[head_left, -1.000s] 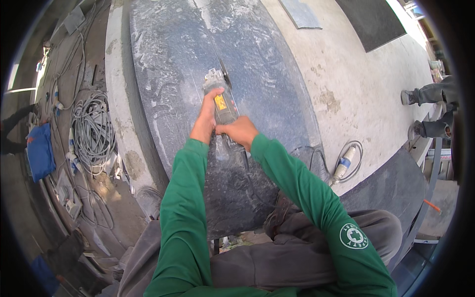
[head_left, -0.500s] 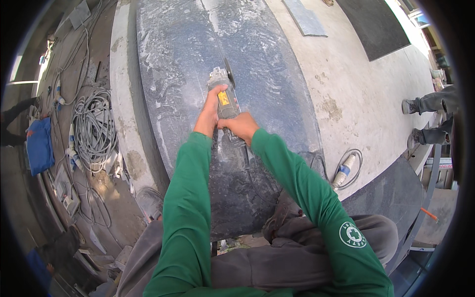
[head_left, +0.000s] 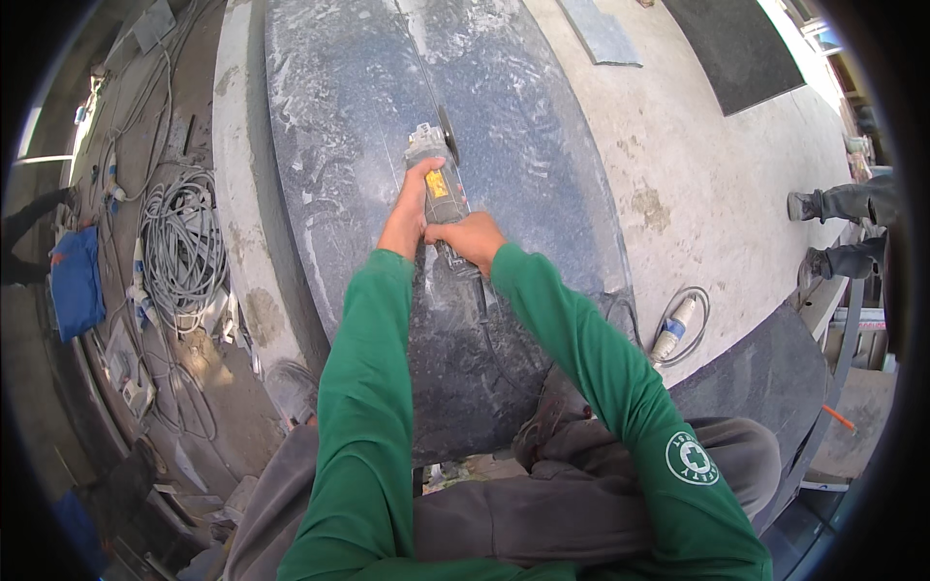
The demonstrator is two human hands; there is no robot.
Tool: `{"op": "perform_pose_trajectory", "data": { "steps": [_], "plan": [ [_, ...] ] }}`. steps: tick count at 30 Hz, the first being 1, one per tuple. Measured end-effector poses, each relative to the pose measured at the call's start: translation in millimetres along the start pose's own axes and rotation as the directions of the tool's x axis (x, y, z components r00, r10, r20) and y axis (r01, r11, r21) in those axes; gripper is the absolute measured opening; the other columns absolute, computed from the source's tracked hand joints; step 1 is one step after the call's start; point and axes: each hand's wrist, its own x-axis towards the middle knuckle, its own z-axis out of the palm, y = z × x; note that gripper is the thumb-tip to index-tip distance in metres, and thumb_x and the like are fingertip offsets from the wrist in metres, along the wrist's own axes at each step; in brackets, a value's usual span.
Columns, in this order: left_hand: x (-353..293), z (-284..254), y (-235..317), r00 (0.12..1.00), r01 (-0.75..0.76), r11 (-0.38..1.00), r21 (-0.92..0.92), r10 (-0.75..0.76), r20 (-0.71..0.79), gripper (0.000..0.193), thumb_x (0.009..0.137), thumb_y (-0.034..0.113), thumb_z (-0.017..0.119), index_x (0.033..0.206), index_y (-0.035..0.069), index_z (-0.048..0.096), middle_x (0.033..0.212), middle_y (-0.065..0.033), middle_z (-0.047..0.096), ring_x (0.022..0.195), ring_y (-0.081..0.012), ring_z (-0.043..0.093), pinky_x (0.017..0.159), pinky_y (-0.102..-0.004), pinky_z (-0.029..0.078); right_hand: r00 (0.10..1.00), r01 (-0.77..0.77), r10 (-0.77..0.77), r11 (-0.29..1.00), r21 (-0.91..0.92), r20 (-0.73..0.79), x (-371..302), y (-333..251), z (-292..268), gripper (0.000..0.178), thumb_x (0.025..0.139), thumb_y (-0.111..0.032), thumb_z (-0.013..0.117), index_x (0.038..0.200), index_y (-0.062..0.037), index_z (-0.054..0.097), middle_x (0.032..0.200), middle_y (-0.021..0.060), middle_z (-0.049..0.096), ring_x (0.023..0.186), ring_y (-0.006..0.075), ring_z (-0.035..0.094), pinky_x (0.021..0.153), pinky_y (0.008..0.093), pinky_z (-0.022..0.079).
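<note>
An angle grinder (head_left: 444,205) with a grey body and a yellow label lies lengthwise under both my hands, above a large dusty dark stone slab (head_left: 523,126). Its thin dark cutting disc (head_left: 448,135) stands upright at the far right end, edge to the slab. A straight dark line runs away from the disc along the stone. My left hand (head_left: 415,201) is closed round the front of the body, thumb across the top. Around the rear part my right hand (head_left: 473,239) is wrapped. From the grinder's back a dark cord (head_left: 486,334) trails toward my right shoe.
Coiled grey cable (head_left: 184,252) and a blue cloth-like item (head_left: 77,283) lie on the left. A blue-and-white plug connector (head_left: 673,331) with looped cord rests at right. Further back are a grey stone strip (head_left: 603,34) and a dark slab (head_left: 738,53). Another person's legs (head_left: 848,203) stand far right.
The grinder and both hands sit very slightly higher in the picture, while the surroundings have shifted a little. My grip looks the same.
</note>
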Motion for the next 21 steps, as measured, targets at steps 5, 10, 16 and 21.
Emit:
{"op": "perform_pose_trajectory", "data": {
  "steps": [5, 10, 16, 21],
  "plan": [
    [-13.8, -3.5, -11.1, 0.999, 0.038, 0.999, -0.022, -0.038, 0.018, 0.051, 0.079, 0.039, 0.069, 0.111, 0.003, 0.055, 0.087, -0.0177, 0.064, 0.069, -0.0324, 0.066, 0.062, -0.0456, 0.058, 0.999, -0.027, 0.026, 0.998, -0.048, -0.027, -17.6, 5.4, 4.1, 0.040, 0.066, -0.026, 0.080, 0.096, 0.0001, 0.072, 0.091, 0.0091, 0.069, 0.084, 0.0187, 0.065, 0.073, 0.0333, 0.049],
    [-12.6, -4.9, -16.0, 0.998, 0.060, 0.998, -0.034, -0.059, 0.033, 0.051, 0.079, 0.039, 0.069, 0.113, 0.003, 0.055, 0.086, -0.0177, 0.064, 0.069, -0.0324, 0.066, 0.062, -0.0449, 0.058, 0.999, 0.022, -0.023, 0.999, -0.035, -0.028, -22.0, 10.3, 3.8, 0.040, 0.067, -0.022, 0.079, 0.097, 0.0023, 0.071, 0.090, 0.0101, 0.069, 0.082, 0.0191, 0.065, 0.071, 0.0333, 0.050],
    [-25.8, -1.5, -20.5, 0.999, 0.044, 0.998, -0.033, -0.044, 0.014, 0.052, 0.079, 0.040, 0.069, 0.113, 0.003, 0.055, 0.087, -0.0178, 0.063, 0.070, -0.0321, 0.066, 0.063, -0.0454, 0.058, 0.999, 0.033, -0.033, 0.999, -0.015, -0.013, -35.8, 8.2, 3.9, 0.039, 0.068, -0.016, 0.077, 0.099, 0.0057, 0.068, 0.090, 0.0111, 0.068, 0.077, 0.0192, 0.065, 0.067, 0.0337, 0.051],
    [-27.5, 0.2, -22.1, 0.998, 0.063, 0.997, -0.041, -0.063, 0.007, 0.054, 0.078, 0.040, 0.069, 0.115, 0.003, 0.055, 0.088, -0.0175, 0.064, 0.071, -0.0320, 0.065, 0.063, -0.0460, 0.058, 0.999, 0.001, -0.003, 0.999, -0.043, -0.035, -34.3, 12.9, 4.3, 0.039, 0.068, -0.016, 0.077, 0.100, 0.0049, 0.068, 0.090, 0.0110, 0.068, 0.078, 0.0195, 0.065, 0.068, 0.0342, 0.051]
  ]
}}
